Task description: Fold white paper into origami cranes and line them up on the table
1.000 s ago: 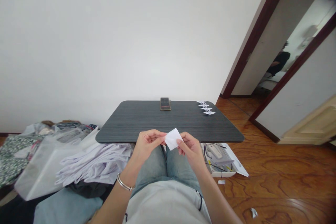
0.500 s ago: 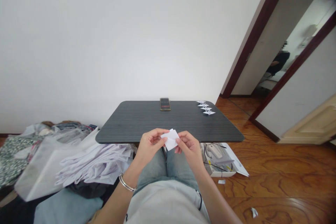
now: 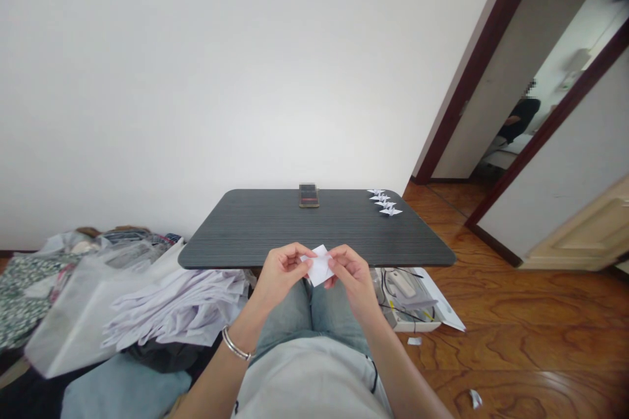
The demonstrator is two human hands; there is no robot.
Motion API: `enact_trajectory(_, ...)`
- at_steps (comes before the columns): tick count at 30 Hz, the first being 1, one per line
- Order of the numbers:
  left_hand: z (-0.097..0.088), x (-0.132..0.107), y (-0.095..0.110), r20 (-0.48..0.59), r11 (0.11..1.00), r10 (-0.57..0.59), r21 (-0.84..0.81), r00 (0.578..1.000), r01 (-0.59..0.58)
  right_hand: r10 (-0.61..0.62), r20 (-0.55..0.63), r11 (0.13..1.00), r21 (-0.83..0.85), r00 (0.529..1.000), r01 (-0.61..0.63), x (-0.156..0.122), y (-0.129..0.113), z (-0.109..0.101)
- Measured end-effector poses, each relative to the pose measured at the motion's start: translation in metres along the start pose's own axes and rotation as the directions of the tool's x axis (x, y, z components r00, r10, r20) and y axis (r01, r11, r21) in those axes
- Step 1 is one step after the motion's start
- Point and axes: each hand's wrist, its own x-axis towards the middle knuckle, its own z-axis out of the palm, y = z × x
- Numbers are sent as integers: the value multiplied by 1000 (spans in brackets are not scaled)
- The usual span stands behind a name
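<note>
A small folded piece of white paper (image 3: 320, 268) is held over my lap, just in front of the table's near edge. My left hand (image 3: 285, 270) pinches its left corner between thumb and fingers. On the other side my right hand (image 3: 350, 268) grips the right corner, with the thumb on the near face. Fingertips behind the paper are partly hidden. At the right end of the dark table (image 3: 255, 226) stand several white paper cranes (image 3: 386, 203) in a slanting row.
A phone (image 3: 308, 196) leans at the table's back edge. Piled clothes (image 3: 187, 308) and plastic bags lie on the left. Under the table's right side is a white box (image 3: 410, 324) with cables. Paper scraps (image 3: 475, 398) dot the wooden floor. Another person (image 3: 521, 119) sits beyond the doorway.
My right hand's fingers have shifted slightly left over the paper's upper right edge. The paper has dropped slightly and its outline has changed a little. Both hands keep their grip.
</note>
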Motion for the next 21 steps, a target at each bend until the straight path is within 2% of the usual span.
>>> enact_trajectory(6,1,0,3,-8,1000,17,8,1000,-17,4,12,999,37,1000,-4,0,2,1)
enact_trajectory(9,0,0,2,-23,999,40,20,999,-39,-11,-28,998,59,1000,13,0,3,1)
enact_trajectory(13,-1,0,1,-69,983,135,135,988,-125,-56,-82,998,-7,995,56,-1,2,1)
enact_trajectory(17,2,-2,2,-52,928,243,304,969,-217,-41,-33,992,-123,999,37,0,0,1)
enact_trajectory(21,3,-3,0,-6,901,249,367,969,-229,6,-40,996,-91,999,-10,3,0,0)
